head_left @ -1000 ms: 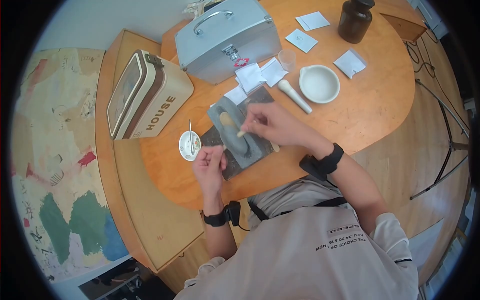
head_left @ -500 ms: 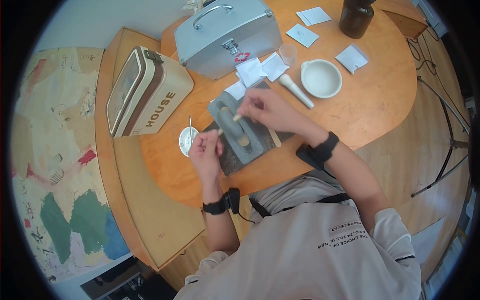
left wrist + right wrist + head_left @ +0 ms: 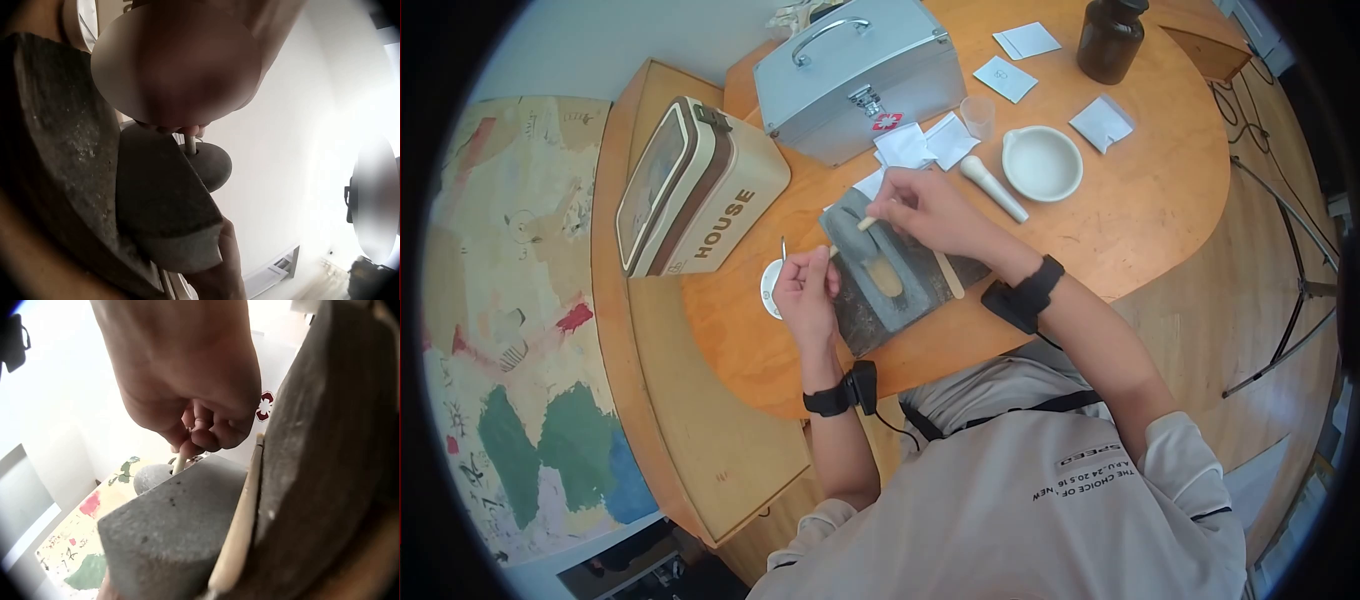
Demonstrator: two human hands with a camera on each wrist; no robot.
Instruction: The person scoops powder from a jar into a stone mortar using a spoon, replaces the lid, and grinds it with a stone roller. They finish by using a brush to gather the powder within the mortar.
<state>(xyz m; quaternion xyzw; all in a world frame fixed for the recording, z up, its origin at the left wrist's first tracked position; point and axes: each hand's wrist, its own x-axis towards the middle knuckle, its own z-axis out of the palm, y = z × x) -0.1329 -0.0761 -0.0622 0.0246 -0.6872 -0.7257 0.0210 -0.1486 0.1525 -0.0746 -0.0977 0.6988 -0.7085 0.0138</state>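
Gripping the 2 ends of a thin wooden axle, the left hand [image 3: 805, 290] and right hand [image 3: 920, 215] hold a grey stone roller [image 3: 862, 243] in the rough, boat-shaped stone trough [image 3: 880, 275]. Each hand's fingers are curled tight round its end of the axle, as both wrist views show. Tan powder [image 3: 886, 277] lies in the trough's groove, and a flat wooden stick [image 3: 948, 275] rests along its right edge. Trough and roller are pitted, matte and dark grey. They sit on a smooth, rounded orange wooden table [image 3: 1120, 230], near a glossy white mortar [image 3: 1041, 163] with its pestle [image 3: 992, 188], a ribbed metal case [image 3: 855, 75] and a cream tin [image 3: 700, 190] lettered HOUSE.
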